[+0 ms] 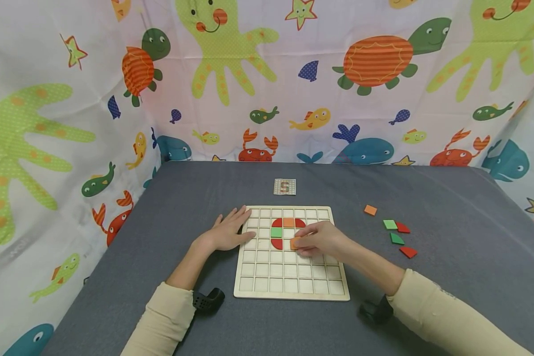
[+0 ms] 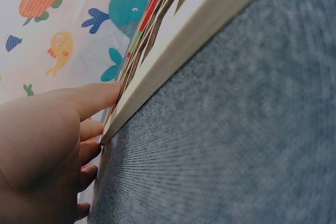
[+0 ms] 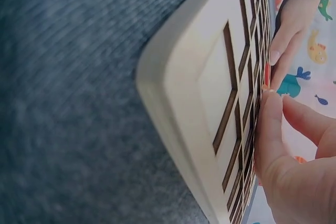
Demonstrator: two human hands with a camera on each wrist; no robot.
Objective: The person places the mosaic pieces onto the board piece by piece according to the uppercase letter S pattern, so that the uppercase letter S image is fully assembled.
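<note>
Spread left hand (image 1: 226,234) touches one wooden board (image 1: 276,270); right hand (image 1: 322,239) pinches one orange tile (image 1: 293,244); five coloured tiles (image 1: 397,239) lie right.

Our left arm (image 1: 160,316) and right arm (image 1: 454,319) stretched forward and angled inward, forearms (image 1: 185,270) bare near the wrists (image 1: 203,244), our left hand (image 1: 224,232) palm down, its fingers (image 1: 237,216) extended, thumb (image 1: 247,237) held apart, our right hand (image 1: 325,239) reaching inward, its fingertips (image 1: 301,232) drawn into a pinch.
</note>
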